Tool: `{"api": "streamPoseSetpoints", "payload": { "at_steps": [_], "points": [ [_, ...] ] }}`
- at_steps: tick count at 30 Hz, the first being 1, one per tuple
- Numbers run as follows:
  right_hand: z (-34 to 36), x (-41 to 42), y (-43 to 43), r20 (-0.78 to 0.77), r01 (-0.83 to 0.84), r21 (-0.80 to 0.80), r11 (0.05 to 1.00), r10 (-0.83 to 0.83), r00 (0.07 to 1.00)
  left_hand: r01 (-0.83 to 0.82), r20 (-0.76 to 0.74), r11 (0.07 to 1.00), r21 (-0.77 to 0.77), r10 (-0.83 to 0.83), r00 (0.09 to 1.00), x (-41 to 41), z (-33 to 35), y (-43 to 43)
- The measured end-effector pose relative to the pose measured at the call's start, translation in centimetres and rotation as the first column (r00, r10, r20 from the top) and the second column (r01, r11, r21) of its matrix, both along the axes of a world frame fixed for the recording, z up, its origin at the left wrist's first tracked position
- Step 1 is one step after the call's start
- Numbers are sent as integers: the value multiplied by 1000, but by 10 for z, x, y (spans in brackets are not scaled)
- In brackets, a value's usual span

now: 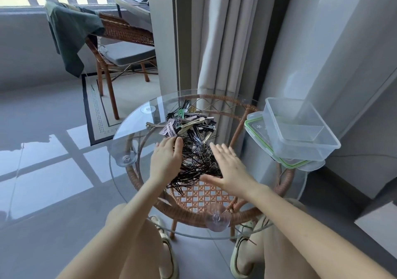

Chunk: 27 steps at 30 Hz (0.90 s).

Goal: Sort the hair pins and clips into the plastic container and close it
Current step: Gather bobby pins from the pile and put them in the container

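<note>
A heap of thin black hair pins (196, 164) lies in the middle of a round glass table (129, 132). Behind it sits a pile of larger clips (191, 121), black, silver, green and pink. My left hand (165, 160) rests at the heap's left side, fingers touching the pins. To the right of the heap, my right hand (228, 169) hovers flat with fingers spread. A clear plastic container (300, 132) stands empty at the table's right edge, on top of its green-rimmed lid (257, 132).
The glass top rests on a rattan frame (206, 195) with suction cups. Grey curtains (225, 42) hang behind the table. A rattan chair (122, 48) with a green garment stands at the back left. My knees and shoes show below the table.
</note>
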State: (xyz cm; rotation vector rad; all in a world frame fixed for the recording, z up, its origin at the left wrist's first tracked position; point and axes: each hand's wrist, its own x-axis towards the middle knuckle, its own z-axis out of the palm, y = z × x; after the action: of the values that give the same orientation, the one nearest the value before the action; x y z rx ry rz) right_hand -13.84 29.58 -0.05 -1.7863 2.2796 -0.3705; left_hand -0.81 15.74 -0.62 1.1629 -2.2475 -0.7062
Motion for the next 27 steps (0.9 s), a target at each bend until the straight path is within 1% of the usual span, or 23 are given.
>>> {"api": "streamPoseSetpoints", "payload": {
  "at_steps": [3, 5, 6, 8, 9, 10, 11, 12, 13, 14, 15, 16, 17, 18, 19, 21, 23, 24, 27],
  "points": [
    [3, 11, -15, 129, -1, -59, 998, 9, 992, -103, -181, 994, 23, 105, 978, -9, 7, 10],
    [6, 11, -19, 263, 13, -76, 997, 7, 965, -117, -282, 988, 99, 141, 949, -13, 13, 11],
    [7, 8, -20, 365, 27, -102, 994, 12, 931, -117, -331, 980, 159, 165, 929, -13, 15, 8],
    [12, -2, -21, 612, 86, -169, 982, 36, 790, -84, -427, 962, 260, 193, 883, -10, 19, 3],
    [15, -8, -22, 681, 137, -203, 970, 39, 732, -51, -436, 963, 263, 166, 884, -4, 22, 2],
    [18, -15, -25, 702, 202, -229, 952, 18, 712, -4, -397, 977, 214, 90, 913, 4, 23, 3],
    [20, -23, -29, 685, 269, -238, 933, -36, 728, 80, -299, 987, 143, -34, 954, 14, 21, 3],
    [20, -30, -34, 636, 329, -220, 918, -121, 762, 190, -168, 980, 56, -178, 969, 25, 19, 6],
    [20, -35, -39, 559, 361, -180, 915, -206, 803, 325, -22, 946, -7, -325, 945, 36, 16, 11],
    [19, -37, -44, 474, 360, -130, 924, -261, 841, 450, 131, 891, -54, -440, 888, 46, 13, 18],
    [18, -35, -47, 405, 337, -93, 937, -273, 872, 536, 267, 839, -94, -497, 825, 53, 9, 24],
    [17, -31, -50, 364, 311, -79, 947, -263, 893, 585, 385, 800, -136, -501, 775, 57, 4, 27],
    [16, -25, -51, 351, 289, -87, 953, -242, 904, 601, 471, 782, -167, -472, 745, 57, 0, 28],
    [16, -18, -50, 355, 273, -105, 956, -220, 909, 586, 512, 790, -181, -433, 742, 54, -2, 27],
    [15, -11, -48, 360, 256, -122, 959, -197, 912, 554, 521, 814, -176, -401, 753, 49, -3, 24],
    [11, 1, -43, 353, 220, -143, 965, -158, 922, 486, 498, 858, -165, -353, 792, 36, -1, 19],
    [8, 10, -38, 373, 210, -154, 966, -140, 917, 447, 451, 877, -177, -332, 828, 21, -1, 14],
    [9, 14, -37, 406, 209, -154, 966, -131, 904, 441, 445, 879, -184, -325, 834, 15, -1, 12],
    [18, 18, -29, 559, 220, -181, 959, -84, 825, 428, 441, 880, -204, -307, 843, 6, -1, 9]
  ]
}}
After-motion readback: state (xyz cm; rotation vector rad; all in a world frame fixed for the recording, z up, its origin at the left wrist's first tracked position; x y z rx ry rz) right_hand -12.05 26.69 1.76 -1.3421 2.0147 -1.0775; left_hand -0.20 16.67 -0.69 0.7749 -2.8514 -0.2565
